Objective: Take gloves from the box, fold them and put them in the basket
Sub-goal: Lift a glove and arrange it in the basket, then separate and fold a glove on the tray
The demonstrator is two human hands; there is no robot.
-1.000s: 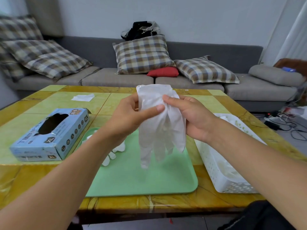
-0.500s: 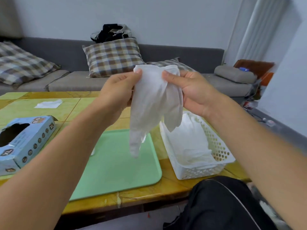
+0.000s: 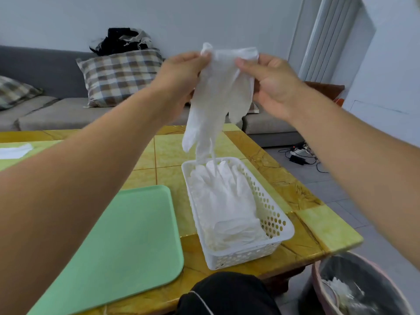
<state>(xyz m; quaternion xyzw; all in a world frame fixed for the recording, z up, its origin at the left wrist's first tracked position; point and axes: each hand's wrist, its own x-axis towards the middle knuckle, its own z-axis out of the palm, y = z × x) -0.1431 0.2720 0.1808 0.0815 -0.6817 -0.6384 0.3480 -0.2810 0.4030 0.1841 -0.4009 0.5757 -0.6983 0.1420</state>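
A white glove (image 3: 218,98) hangs in the air, cuff up and fingers down, right above the far end of the white perforated basket (image 3: 276,220). My left hand (image 3: 181,73) pinches the cuff's left corner and my right hand (image 3: 268,80) pinches its right corner. The glove's fingertips dangle just above the basket's far rim. Several white gloves (image 3: 227,208) lie inside the basket. The glove box is out of view.
A green tray (image 3: 127,237) lies on the yellow table (image 3: 318,226) left of the basket. A white scrap (image 3: 13,151) lies at the far left. A lined bin (image 3: 363,285) stands on the floor at the lower right. A grey sofa with plaid cushions runs behind.
Both hands have carried the glove to the right, from over the green tray to above the basket. The view has swung right, so the glove box has left the frame.
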